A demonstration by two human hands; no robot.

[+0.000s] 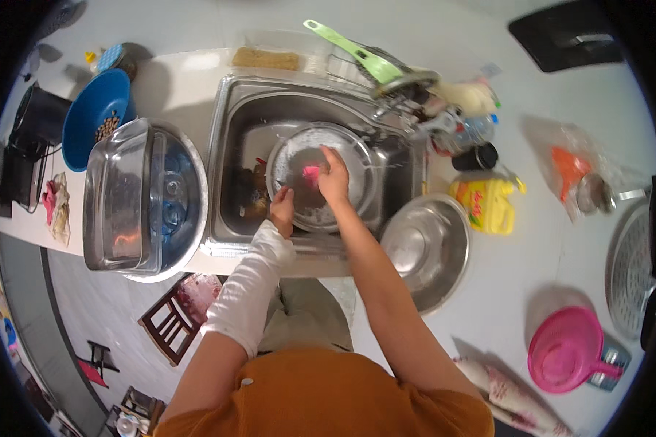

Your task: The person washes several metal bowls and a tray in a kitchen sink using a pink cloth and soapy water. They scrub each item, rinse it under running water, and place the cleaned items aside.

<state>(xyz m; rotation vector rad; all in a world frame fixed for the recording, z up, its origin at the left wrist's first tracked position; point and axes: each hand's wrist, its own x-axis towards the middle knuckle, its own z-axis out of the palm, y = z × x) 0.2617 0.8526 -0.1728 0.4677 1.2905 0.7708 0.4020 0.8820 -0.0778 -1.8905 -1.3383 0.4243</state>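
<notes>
A round metal basin with wet, soapy-looking patches sits in the stainless steel sink. My left hand, its forearm in a white sleeve, is at the basin's near left rim; whether it grips the rim I cannot tell. Over the middle of the basin is my right hand, fingers extended, beside a bright pink thing that it touches or holds; the palm side is hidden. Dark and brownish scraps lie on the sink floor, left of the basin.
Left of the sink, a clear rectangular dish rests on a large bowl of glassware; a blue bowl stands behind. At right are a steel bowl, a yellow jug and a pink colander. A green-handled utensil lies behind the sink.
</notes>
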